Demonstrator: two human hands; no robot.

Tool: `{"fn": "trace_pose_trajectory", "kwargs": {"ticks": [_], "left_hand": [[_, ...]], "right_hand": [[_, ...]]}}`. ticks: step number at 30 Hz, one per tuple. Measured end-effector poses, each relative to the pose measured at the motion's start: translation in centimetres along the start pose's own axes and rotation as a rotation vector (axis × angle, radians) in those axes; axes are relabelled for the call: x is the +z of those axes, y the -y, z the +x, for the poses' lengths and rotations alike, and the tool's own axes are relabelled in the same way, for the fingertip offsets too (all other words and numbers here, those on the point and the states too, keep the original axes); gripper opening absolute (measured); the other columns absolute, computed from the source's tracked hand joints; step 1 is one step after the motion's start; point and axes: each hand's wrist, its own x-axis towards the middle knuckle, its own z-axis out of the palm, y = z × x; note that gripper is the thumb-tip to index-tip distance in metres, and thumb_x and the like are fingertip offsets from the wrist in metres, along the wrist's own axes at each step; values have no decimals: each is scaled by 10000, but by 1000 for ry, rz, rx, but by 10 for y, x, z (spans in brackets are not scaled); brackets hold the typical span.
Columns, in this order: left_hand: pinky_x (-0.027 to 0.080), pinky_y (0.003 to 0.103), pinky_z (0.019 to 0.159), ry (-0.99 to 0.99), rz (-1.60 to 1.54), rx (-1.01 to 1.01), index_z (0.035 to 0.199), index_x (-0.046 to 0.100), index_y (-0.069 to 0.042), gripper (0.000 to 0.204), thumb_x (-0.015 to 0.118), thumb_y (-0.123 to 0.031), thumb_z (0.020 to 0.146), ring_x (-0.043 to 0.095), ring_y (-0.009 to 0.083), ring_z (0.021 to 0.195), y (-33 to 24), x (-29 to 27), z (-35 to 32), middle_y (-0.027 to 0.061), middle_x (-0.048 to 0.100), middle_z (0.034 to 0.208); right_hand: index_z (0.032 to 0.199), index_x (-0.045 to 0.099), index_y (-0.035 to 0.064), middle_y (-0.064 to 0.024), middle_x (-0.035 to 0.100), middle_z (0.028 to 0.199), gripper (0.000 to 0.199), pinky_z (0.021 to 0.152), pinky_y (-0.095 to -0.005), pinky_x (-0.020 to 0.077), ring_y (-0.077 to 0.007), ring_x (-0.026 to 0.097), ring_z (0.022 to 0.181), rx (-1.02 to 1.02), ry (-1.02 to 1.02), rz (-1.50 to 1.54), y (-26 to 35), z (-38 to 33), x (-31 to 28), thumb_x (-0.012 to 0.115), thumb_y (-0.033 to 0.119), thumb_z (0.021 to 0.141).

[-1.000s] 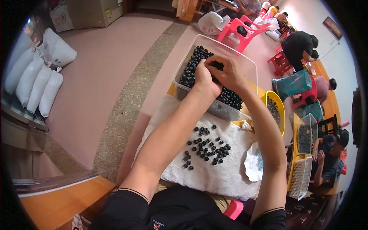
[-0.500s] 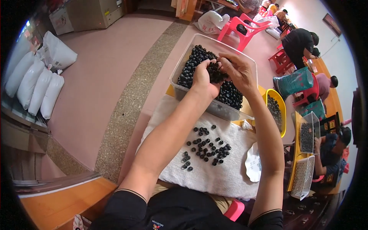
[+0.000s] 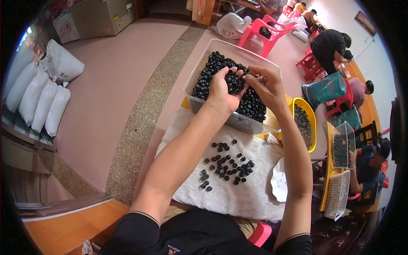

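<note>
Over a clear plastic bin (image 3: 244,124) full of small black ring-shaped beads (image 3: 254,107), my left hand (image 3: 223,93) is cupped palm up. A heap of the same black beads (image 3: 235,83) lies in its palm, held by curled fingers. My right hand (image 3: 270,87) is beside it, its bent thumb and fingertips brought together at the edge of the heap. Whatever sits between those fingertips is too small to make out. Below the bin, several loose black beads (image 3: 229,165) are scattered on a white towel (image 3: 187,191).
A white scalloped dish (image 3: 279,182) lies under my right forearm. Right of the bin stands a yellow basket (image 3: 315,129) of dark pieces. A pink chair (image 3: 265,36) is behind the bin, white sacks (image 3: 57,110) at far left. Other people work at tables on the right.
My right hand has turned slightly and its fingers have shifted at the heap. The beads in my left palm show more openly now. The whole view has shifted a little.
</note>
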Motion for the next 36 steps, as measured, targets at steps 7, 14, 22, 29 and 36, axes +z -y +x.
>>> {"fn": "trace_pose_trajectory", "kwargs": {"ticks": [7,14,22,29,36], "left_hand": [[502,464,904,59,-74,-8,1036,581,-92,284,411,-319,1026,614,261,1006,-1,-9,5,102,645,1023],[499,464,914,48,-25,46,1024,584,-73,318,391,-325,1033,604,278,971,-2,-10,5,129,639,1053],[519,415,835,87,26,54,1027,582,-77,257,429,-283,1012,610,229,898,0,-5,-4,82,637,988],[495,469,940,43,83,66,1060,588,-63,265,416,-260,1016,618,268,1013,-2,-7,-2,115,657,1051],[488,474,979,62,48,69,1060,583,-61,214,456,-223,1001,611,254,1047,-2,-10,1,116,650,1073]], "right_hand": [[1087,725,28,26,615,831,294,591,-208,405,-31,478,669,-4,174,-161,34,-9,12,797,70,805],[1050,715,26,-33,619,953,222,663,-227,447,-77,560,758,16,141,-251,9,-11,-4,702,6,829],[1156,678,89,-38,588,1057,328,705,-266,464,-111,549,828,-139,175,-202,34,-13,15,695,27,834],[1041,705,86,-101,603,956,286,691,-338,499,-242,601,783,-16,218,-232,20,-18,6,704,26,761],[1133,669,68,-44,579,982,331,685,-275,463,-130,539,761,-13,130,-193,36,-19,15,720,50,807]]}}
